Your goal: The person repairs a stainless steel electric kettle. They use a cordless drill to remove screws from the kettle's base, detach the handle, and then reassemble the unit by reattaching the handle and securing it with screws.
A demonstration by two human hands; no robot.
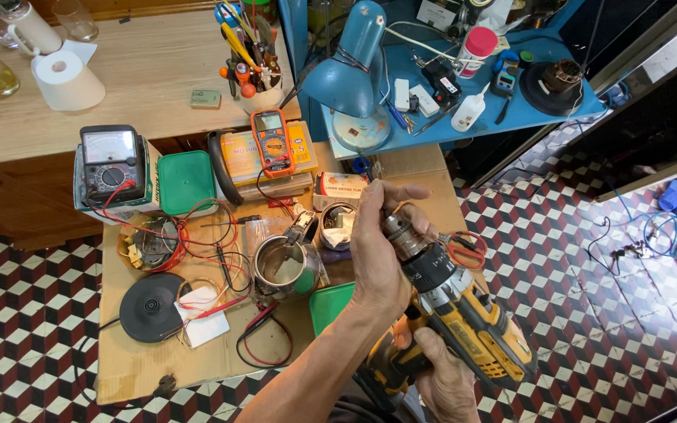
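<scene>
A yellow and black cordless drill [464, 317] is held over the 5 o'clock part of the low cardboard-covered tabletop [131, 368], nose pointing up toward 11 o'clock. The left hand [378, 243] is wrapped around the chuck [401, 235], its grip clenched on that metal collar, with the fingers curled over the tip, so whether a bit is seated cannot be told. The right hand [444, 376] is closed around the drill's handle at 6 o'clock.

As far as can be judged, the work is at an early stage: the chuck is being handled, and the drill is not pressed against anything. A steel kettle [284, 270] stands open at the middle of the tabletop, apart from the drill, at about 9 o'clock from the left hand. Its round black base [150, 308] lies further out at 8 o'clock, among loose red and black test leads [264, 341]. An orange multimeter [270, 141] rests on a box at 12 o'clock, an analogue meter [111, 164] at 10 o'clock, and red-handled pliers [465, 249] just beside the drill at 3 o'clock.
</scene>
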